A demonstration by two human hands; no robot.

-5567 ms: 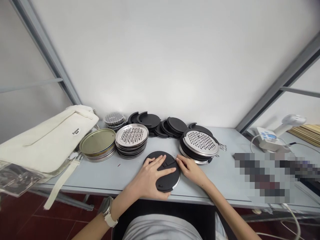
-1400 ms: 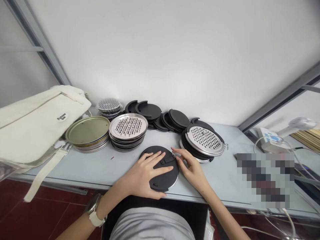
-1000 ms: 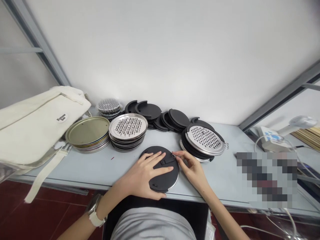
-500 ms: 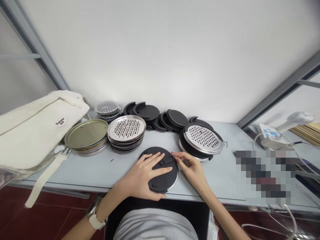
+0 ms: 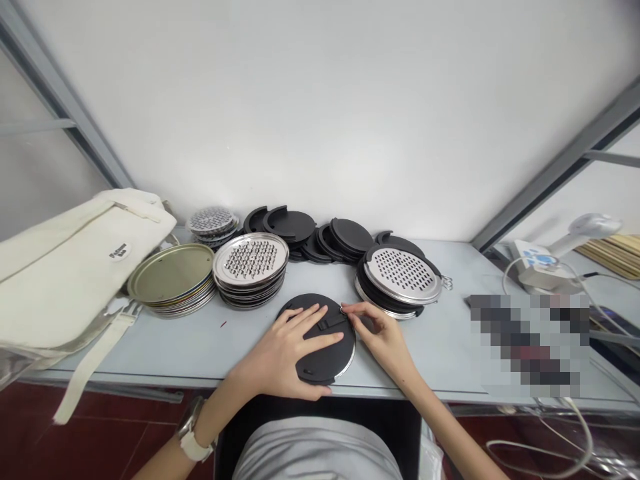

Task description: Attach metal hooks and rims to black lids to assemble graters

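Note:
A round black plastic disc [image 5: 320, 357] with a slim metal rim along its right side lies on the table near the front edge. Across it my left hand [image 5: 287, 350] rests flat, fingers spread. A raised black tab [image 5: 333, 321] shows beside those fingertips. At the disc's upper right edge, my right hand [image 5: 379, 329] pinches a small metal ring [image 5: 343, 309], mostly covered by the thumb and forefinger. Behind the right hand sits a stack of black discs topped by a metal grater plate [image 5: 404, 273], with wire loops [image 5: 447, 283] sticking out at its right.
Stacked grater plates [image 5: 250, 261] and gold-topped round plates [image 5: 170, 273] stand left. Black discs [image 5: 353, 235] lean together along the wall. A cream bag [image 5: 75, 267] fills the far left. At right are a white device [image 5: 535, 263], cables and a blurred-out patch.
The camera view has tilted slightly. Both hands stay in place on the disc, with the right fingers still pinching at its edge.

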